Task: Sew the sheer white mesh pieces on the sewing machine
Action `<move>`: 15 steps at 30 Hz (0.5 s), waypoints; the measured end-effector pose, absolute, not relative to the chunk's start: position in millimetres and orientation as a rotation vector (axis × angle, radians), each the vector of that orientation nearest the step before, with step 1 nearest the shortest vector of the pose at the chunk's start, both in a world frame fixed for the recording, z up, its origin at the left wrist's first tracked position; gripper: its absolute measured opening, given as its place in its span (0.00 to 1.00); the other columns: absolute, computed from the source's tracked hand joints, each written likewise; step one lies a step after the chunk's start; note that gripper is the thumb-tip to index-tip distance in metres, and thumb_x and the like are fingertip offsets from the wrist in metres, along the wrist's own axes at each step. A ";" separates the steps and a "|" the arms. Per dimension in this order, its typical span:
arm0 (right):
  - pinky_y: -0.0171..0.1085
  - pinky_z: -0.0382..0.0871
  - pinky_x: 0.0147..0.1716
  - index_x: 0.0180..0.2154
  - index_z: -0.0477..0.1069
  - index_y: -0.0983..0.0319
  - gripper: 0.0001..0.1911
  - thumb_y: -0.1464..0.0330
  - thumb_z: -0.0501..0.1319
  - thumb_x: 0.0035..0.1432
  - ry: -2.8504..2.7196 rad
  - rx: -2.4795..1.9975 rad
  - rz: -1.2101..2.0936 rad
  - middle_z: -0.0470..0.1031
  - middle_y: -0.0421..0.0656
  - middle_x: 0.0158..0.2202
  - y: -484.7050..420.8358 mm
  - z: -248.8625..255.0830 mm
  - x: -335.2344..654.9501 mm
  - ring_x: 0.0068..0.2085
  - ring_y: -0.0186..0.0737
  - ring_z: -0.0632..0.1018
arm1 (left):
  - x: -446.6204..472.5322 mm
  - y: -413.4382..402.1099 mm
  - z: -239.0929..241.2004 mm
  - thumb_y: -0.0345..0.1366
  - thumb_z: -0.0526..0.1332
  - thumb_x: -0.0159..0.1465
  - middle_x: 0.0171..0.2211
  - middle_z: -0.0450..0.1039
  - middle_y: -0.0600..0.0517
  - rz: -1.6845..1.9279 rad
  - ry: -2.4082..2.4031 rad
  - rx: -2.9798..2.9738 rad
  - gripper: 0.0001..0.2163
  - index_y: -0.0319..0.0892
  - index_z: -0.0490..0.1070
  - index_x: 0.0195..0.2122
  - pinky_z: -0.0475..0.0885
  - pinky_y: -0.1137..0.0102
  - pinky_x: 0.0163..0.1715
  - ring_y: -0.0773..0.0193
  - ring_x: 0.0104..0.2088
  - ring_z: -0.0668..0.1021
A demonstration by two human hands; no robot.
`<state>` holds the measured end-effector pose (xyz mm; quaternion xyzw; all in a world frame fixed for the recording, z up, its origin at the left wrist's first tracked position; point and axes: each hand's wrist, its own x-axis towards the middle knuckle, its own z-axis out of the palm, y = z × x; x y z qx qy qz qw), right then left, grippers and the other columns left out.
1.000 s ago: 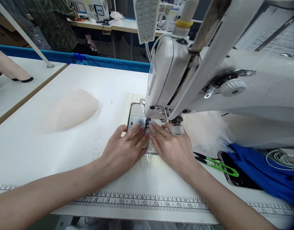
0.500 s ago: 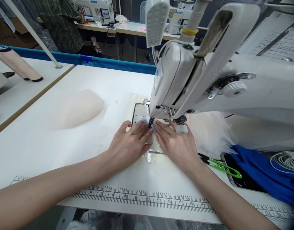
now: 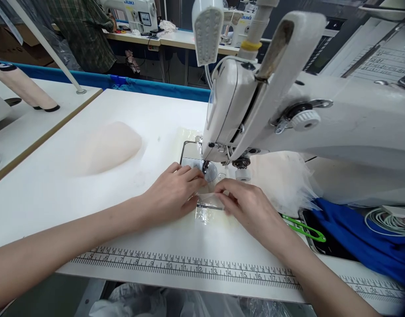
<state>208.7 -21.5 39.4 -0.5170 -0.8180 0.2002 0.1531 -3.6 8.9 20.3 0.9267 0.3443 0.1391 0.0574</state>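
Note:
A small piece of sheer, pale fabric point(image 3: 209, 199) stretches between my two hands, just in front of the sewing machine's needle and presser foot point(image 3: 205, 166). My left hand point(image 3: 174, 190) rests on the table to the left of the foot, its fingers bent and closed at the fabric's left end; the fingertips are partly hidden. Thumb and forefinger of my right hand point(image 3: 245, 200) pinch the fabric's right end, a little nearer to me than the foot. The metal needle plate point(image 3: 191, 152) lies under and behind the hands, with clear tape at its front edge.
The machine head point(image 3: 231, 105) overhangs the work area. A sheer pale panel point(image 3: 114, 147) lies at left, and more sheer fabric point(image 3: 281, 178) at right. Green-handled snips point(image 3: 306, 229), a phone point(image 3: 327, 246) and blue cloth point(image 3: 350, 237) lie at right. A person point(image 3: 82, 35) stands at the back.
Both hands have drawn back from the presser foot towards me, the right one more. It has gone from lying flat beside the foot to pinching the fabric. The view has shifted slightly.

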 end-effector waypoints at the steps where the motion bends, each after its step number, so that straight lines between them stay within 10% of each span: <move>1: 0.33 0.64 0.26 0.37 0.71 0.59 0.10 0.71 0.51 0.67 -2.315 -1.494 0.561 0.74 0.38 0.29 -21.2 37.7 208.3 0.27 0.34 0.74 | -1.6 9.7 17.7 0.29 0.53 0.65 0.46 0.74 0.49 0.484 1.093 2.789 0.13 0.41 0.73 0.48 0.64 0.64 0.42 0.61 0.42 0.75; 7: 0.33 0.67 0.28 0.50 0.73 0.58 0.15 0.63 0.59 0.62 -2.334 -1.472 0.382 0.77 0.43 0.37 -15.7 24.9 205.1 0.31 0.37 0.76 | 1.2 13.5 20.6 0.30 0.49 0.70 0.43 0.77 0.50 0.634 1.070 2.576 0.13 0.41 0.74 0.44 0.67 0.66 0.40 0.64 0.37 0.77; 15: 0.32 0.52 0.18 0.35 0.81 0.59 0.22 0.59 0.51 0.68 -2.198 -1.480 -0.165 0.74 0.40 0.24 -5.8 15.8 204.9 0.16 0.29 0.61 | 8.3 27.1 38.8 0.28 0.51 0.66 0.38 0.75 0.50 0.477 1.186 2.397 0.12 0.39 0.75 0.38 0.71 0.70 0.30 0.64 0.32 0.77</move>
